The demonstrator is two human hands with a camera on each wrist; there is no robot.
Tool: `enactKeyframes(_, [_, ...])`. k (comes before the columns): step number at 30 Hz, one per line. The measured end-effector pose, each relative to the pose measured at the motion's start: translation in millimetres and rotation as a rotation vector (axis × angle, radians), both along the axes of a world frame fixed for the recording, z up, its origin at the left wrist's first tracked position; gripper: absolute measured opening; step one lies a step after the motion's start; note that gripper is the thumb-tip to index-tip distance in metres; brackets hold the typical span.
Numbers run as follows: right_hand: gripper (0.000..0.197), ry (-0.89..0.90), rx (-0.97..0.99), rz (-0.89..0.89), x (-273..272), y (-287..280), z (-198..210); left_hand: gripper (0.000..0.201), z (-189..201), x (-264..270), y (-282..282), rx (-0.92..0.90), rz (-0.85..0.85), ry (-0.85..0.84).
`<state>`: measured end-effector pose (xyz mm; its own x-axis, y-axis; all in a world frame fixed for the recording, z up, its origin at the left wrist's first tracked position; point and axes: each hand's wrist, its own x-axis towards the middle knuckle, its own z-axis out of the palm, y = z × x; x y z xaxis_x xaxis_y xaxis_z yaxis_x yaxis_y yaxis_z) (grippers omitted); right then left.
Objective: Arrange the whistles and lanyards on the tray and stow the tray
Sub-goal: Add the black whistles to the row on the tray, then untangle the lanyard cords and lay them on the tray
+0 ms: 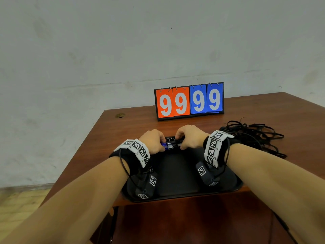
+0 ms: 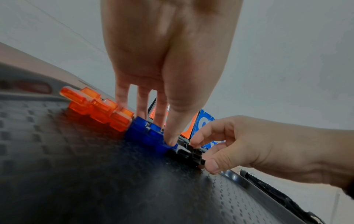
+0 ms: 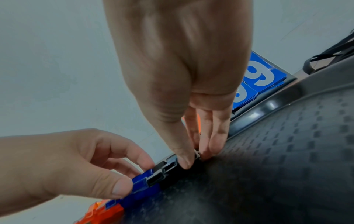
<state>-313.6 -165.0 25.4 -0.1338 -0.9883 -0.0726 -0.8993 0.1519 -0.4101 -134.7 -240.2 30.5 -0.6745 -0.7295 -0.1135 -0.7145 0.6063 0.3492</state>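
Note:
A black textured tray [image 1: 175,173] lies on the wooden table near its front edge. Along its far rim runs a row of whistles: orange whistles [image 2: 95,109] at the left, then blue whistles [image 2: 145,133], then black whistles [image 2: 189,154]. My left hand [image 1: 154,143] pinches a blue whistle [image 3: 141,181], thumb in front and fingers behind. My right hand [image 1: 188,140] pinches a black whistle [image 3: 172,168] at the row's right end. In the head view the hands hide most of the row. A tangle of black lanyards [image 1: 253,132] lies on the table, right of the tray.
A flip scoreboard [image 1: 189,101] reading 99 99 stands behind the tray, near the wall. The table's left edge [image 1: 98,124] and a round cable hole [image 1: 120,115] are to the far left. The tray's near end overhangs the front edge slightly.

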Motion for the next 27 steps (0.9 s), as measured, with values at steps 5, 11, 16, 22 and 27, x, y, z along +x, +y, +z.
enactKeyframes(5, [0.049,-0.049,-0.036,-0.010,-1,16,9,0.030,14,0,9,-0.019,0.006,0.051])
enactKeyframes(11, [0.045,-0.090,-0.126,-0.031,-12,57,31,0.031,33,-20,41,-0.062,-0.014,0.149])
enactKeyframes(16, [0.038,-0.117,-0.189,-0.117,-41,110,51,0.030,47,-54,83,-0.081,-0.076,0.215])
enactKeyframes(22, [0.031,-0.137,-0.234,-0.279,-90,176,57,0.023,52,-105,131,-0.087,-0.156,0.229])
enactKeyframes(27, [0.030,-0.140,-0.214,-0.369,-130,213,48,0.020,44,-142,154,-0.077,-0.196,0.214])
